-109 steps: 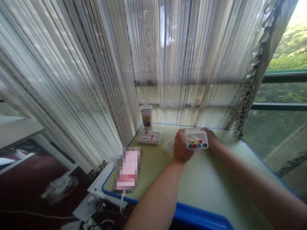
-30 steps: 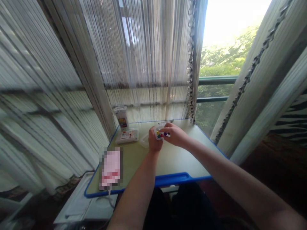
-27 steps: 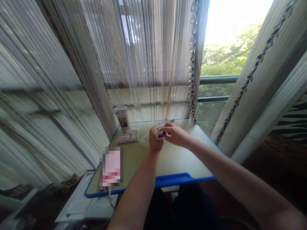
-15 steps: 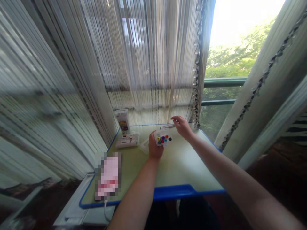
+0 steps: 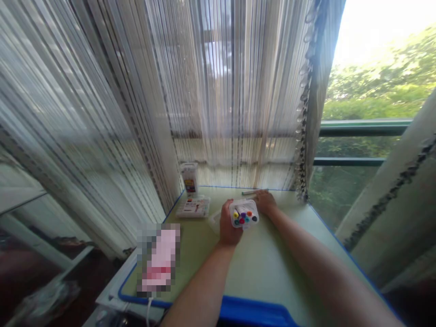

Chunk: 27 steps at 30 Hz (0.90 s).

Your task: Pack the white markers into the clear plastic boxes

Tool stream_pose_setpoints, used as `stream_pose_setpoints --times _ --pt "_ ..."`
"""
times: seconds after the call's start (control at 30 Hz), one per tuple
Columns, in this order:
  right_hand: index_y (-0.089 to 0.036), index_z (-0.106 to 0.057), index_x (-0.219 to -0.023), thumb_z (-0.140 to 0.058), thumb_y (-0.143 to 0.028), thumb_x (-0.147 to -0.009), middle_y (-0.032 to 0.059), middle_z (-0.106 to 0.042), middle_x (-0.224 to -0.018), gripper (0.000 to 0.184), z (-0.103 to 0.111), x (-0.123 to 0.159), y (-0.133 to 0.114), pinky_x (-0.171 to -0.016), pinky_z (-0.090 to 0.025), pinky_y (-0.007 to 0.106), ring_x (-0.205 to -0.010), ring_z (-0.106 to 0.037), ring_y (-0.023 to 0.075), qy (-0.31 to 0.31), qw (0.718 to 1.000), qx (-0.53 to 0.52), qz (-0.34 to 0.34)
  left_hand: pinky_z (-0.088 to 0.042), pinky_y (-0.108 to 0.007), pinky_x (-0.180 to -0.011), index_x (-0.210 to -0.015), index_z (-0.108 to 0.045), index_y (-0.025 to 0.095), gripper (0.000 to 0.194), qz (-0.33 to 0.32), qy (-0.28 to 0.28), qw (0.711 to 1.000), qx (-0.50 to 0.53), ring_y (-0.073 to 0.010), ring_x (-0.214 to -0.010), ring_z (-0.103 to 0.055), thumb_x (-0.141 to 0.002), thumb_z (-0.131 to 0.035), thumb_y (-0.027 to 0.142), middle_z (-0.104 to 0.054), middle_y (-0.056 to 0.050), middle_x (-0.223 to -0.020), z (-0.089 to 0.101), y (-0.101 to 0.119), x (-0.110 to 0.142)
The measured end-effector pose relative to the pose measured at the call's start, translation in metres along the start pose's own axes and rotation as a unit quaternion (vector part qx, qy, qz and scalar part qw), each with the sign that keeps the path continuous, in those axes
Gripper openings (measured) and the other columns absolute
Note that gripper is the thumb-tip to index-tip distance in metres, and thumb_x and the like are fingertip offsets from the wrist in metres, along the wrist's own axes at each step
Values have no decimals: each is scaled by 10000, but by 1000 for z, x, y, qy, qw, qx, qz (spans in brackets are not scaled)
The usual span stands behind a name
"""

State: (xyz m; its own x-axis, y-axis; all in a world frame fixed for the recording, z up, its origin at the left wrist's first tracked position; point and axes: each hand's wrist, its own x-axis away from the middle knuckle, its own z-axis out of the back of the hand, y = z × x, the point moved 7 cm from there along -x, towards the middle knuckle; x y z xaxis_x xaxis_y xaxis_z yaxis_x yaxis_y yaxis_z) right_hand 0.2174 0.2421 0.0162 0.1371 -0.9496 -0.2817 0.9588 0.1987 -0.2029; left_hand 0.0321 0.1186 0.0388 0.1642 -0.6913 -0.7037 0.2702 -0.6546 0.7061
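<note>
My left hand is wrapped around a clear plastic case. The open end of the case faces me and shows several markers with yellow, purple, orange, red, blue and black ends. Just beyond it, my right hand is low over the back of the table, fingers bent and close together. A slim white marker with a dark tip lies right at those fingers. Whatever is under the fingertips is hidden. A translucent lid-like piece lies left of my left hand.
A flat case with a printed label lies at the back left, and an upright clear box stands behind it. A blurred pink object with a white cable lies on the table at left. String curtains hang behind.
My right hand has come down from above the markers at the back onto the table beside them. My left hand still holds the case. The whole view has shifted.
</note>
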Motion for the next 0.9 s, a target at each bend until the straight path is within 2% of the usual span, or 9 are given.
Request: stream_pose_setpoints --times 0.13,0.2,0.33,0.4,0.5,0.57,0.7,0.77,0.9 --pt "-133 -650 -913 -414 -189 -841 143 -621 -1086 253 0 8 -1 -910 -350 378 -1077 -513 269 -6 1000 2 8 -430 -492 -943 -1188 -469 208 637 -6 2 1000 3 -317 -1077 -557 -606 -719 274 -573 -118 -1138 -1 -2 1" --pt "-119 -643 -889 -404 -161 -833 156 -634 -1026 249 8 13 0 -863 -379 366 -1010 -547 261 3 1000 -6 7 -441 -487 -932 -1189 -465 202 624 -12 2 1000 -11 -315 -1069 -564 -620 -710 278 -574 -121 -1132 -2 -1 0" --pt "-115 -577 -1031 -333 -129 -847 145 -622 -1021 306 45 36 9 -825 -407 316 -971 -553 219 69 997 -33 -5 -446 -491 -928 -1198 -457 206 621 -31 -3 998 -45 -313 -1069 -564 -635 -706 282 -563 -126 -1151 -3 3 -2" --pt "-135 -563 -1027 -344 -184 -871 121 -621 -988 273 71 55 7 -829 -416 311 -957 -550 207 123 990 -64 37 -439 -494 -942 -1199 -457 206 614 -52 -13 997 -53 -314 -1085 -556 -640 -702 282 -557 -132 -1163 -5 7 -3" --pt "-177 -579 -932 -411 -282 -882 91 -623 -920 204 119 101 -11 -829 -431 346 -908 -555 210 256 938 -146 181 -444 -495 -942 -1196 -451 199 589 -70 -19 996 -60 -313 -1088 -555 -657 -677 275 -558 -140 -1161 -6 11 -3" --pt "-185 -579 -925 -475 -341 -863 85 -613 -895 197 147 133 -18 -814 -437 369 -879 -549 217 333 907 -164 197 -443 -505 -946 -1197 -442 193 590 -81 -24 994 -73 -319 -1106 -547 -660 -670 280 -556 -140 -1168 -8 13 -1" --pt "-195 -539 -901 -421 -326 -904 35 -588 -773 176 184 183 -33 -571 -439 271 -607 -520 135 399 849 -289 189 -449 -490 -950 -1206 -417 173 552 -104 -18 987 -120 -311 -1130 -536 -706 -625 283 -545 -161 -1184 -13 20 5" --pt "-201 -537 -865 -448 -313 -898 23 -586 -740 147 189 196 -47 -547 -432 251 -591 -526 124 383 847 -310 201 -459 -483 -937 -1203 -406 153 544 -113 -20 982 -153 -307 -1115 -544 -717 -613 284 -546 -179 -1172 -17 24 9" --pt "-205 -577 -873 -514 -320 -865 42 -631 -791 131 174 196 -76 -635 -472 256 -713 -597 150 269 888 -285 241 -481 -469 -900 -1186 -397 131 550 -118 -44 973 -194 -303 -1068 -566 -718 -615 320 -559 -188 -1123 -23 30 14"
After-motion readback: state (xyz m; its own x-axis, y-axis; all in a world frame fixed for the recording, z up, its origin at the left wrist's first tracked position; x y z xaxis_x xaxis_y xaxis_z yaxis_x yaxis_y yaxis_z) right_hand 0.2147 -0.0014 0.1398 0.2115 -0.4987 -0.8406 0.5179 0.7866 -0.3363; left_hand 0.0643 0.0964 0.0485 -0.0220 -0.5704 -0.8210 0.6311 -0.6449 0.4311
